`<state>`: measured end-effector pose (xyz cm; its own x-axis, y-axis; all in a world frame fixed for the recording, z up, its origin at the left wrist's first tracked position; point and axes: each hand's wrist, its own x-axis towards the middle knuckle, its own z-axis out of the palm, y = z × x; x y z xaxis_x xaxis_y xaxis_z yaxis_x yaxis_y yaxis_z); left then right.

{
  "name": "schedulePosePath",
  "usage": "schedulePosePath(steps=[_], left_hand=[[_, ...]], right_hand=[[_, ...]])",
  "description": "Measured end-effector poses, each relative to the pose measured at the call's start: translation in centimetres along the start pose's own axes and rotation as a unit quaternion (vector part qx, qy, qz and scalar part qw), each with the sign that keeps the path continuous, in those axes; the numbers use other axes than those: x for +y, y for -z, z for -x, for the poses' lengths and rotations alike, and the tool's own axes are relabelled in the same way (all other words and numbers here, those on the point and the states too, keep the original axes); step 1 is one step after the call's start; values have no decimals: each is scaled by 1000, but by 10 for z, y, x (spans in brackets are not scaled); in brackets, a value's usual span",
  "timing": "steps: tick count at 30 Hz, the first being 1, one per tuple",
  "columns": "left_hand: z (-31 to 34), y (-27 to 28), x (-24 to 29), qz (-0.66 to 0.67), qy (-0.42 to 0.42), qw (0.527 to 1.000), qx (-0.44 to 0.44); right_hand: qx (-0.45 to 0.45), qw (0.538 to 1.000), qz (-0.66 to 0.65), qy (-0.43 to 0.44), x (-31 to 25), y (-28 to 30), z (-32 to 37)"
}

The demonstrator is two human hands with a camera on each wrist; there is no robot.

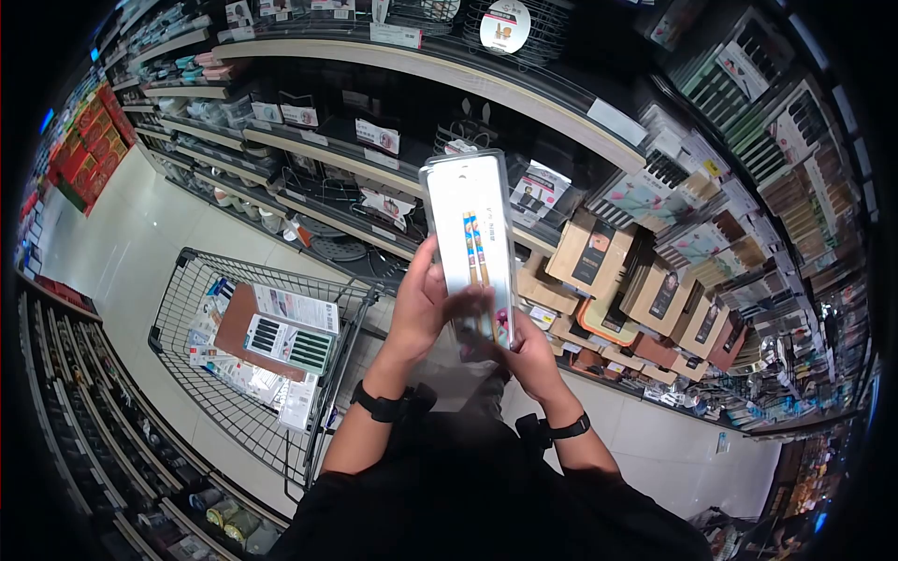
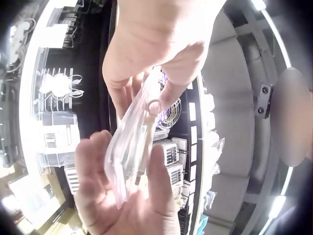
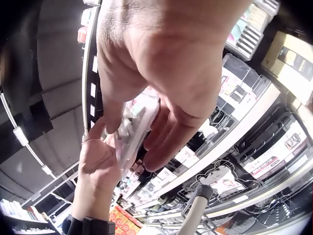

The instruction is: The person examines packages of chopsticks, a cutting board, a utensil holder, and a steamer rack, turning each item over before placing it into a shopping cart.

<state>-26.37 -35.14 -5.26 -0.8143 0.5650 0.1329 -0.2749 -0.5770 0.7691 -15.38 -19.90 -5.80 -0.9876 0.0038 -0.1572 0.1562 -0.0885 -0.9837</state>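
A long clear plastic pack of chopsticks [image 1: 444, 210] stands upright in front of the body, its white card facing me. Two blue-patterned sticks with wood-coloured lower parts show on it. My left hand [image 1: 418, 304] grips it from the left, thumb over the front. At the lower right edge, my right hand [image 1: 533, 360] holds the pack's bottom end. The left wrist view shows the clear pack [image 2: 128, 142] edge-on between both hands, with the right hand [image 2: 132, 213] cupped around its lower end. In the right wrist view, fingers and thumb sit on either side of the pack [image 3: 139, 129].
A wire shopping cart [image 1: 187, 257] stands at the left, holding a brown board [image 1: 234, 323] and packs of dark- and green-handled items [image 1: 290, 346]. Shelves with wooden edges [image 1: 412, 70] run ahead. Cutting boards [image 1: 591, 245] are stacked at the right; red boxes [image 1: 94, 140] stand far left.
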Motion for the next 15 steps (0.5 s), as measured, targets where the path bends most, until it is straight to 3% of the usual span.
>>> schedulePosePath(steps=[1, 6, 10, 13, 15], left_hand=[[-1, 1, -1, -13, 3, 1000, 11], [-2, 2, -6, -44, 50, 997, 45], [12, 2, -15, -149, 36, 988, -16], [26, 18, -13, -157, 86, 984, -11], [34, 29, -6, -53, 43, 997, 39]], right_hand=[[39, 998, -35, 27, -2, -2, 0], [53, 995, -71, 52, 19, 6, 0], [74, 991, -94, 67, 16, 4, -2], [7, 999, -24, 23, 15, 16, -2], [-35, 999, 16, -2, 21, 18, -3]])
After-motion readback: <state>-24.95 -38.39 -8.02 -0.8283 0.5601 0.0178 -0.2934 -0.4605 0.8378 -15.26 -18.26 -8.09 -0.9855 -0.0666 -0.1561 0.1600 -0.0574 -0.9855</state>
